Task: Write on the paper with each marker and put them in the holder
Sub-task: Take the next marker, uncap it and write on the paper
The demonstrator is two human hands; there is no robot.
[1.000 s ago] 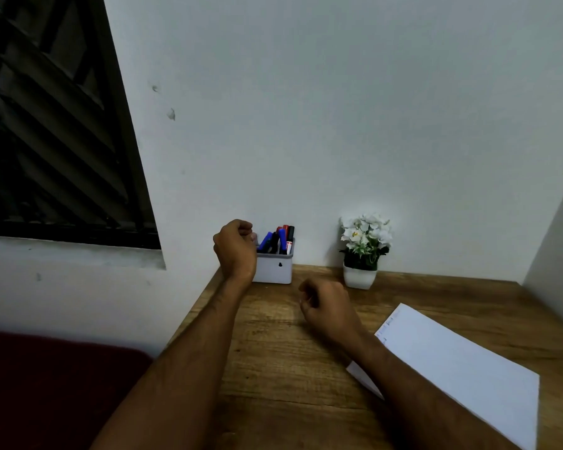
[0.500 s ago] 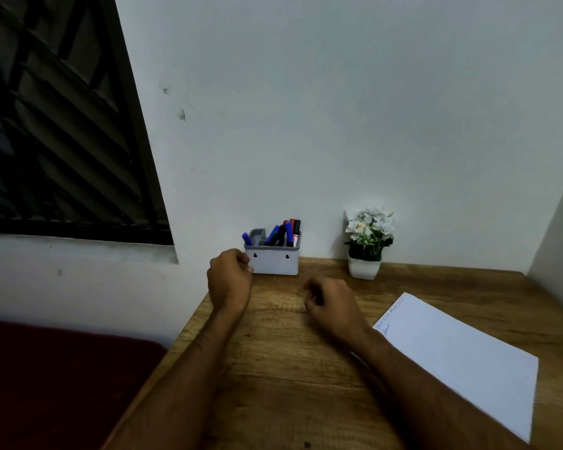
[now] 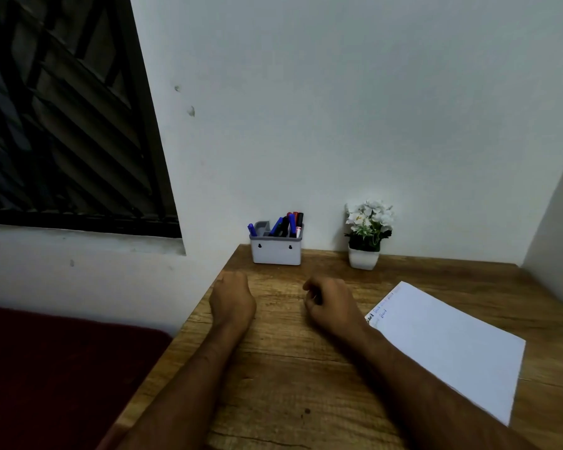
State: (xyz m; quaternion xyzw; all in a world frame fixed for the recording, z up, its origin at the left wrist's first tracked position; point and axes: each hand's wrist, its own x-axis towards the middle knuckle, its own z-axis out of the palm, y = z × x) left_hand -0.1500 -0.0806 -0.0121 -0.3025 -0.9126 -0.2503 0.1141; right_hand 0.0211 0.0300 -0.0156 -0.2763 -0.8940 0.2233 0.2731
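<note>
faint illegible scribbles on paper (image 3: 449, 345)

We see a wooden bench (image 3: 273, 368) set into a corner of white wall. A white holder (image 3: 276, 252) stands at its back edge, with markers (image 3: 290, 224) upright in it. Right of the holder, also at the back, stands a small white pot of white flowers (image 3: 364, 256). In front of the holder and to its right a paper (image 3: 449, 349) lies flat, turned at an angle. Our two fists rest on the wood in front of the holder: the left grip (image 3: 233, 300) and the right grip (image 3: 330, 305).

Blue, black and red markers (image 3: 288, 225) in grey-white holder (image 3: 276, 253); white paper (image 3: 449, 347); wood-grain brown table (image 3: 290, 368).
</note>
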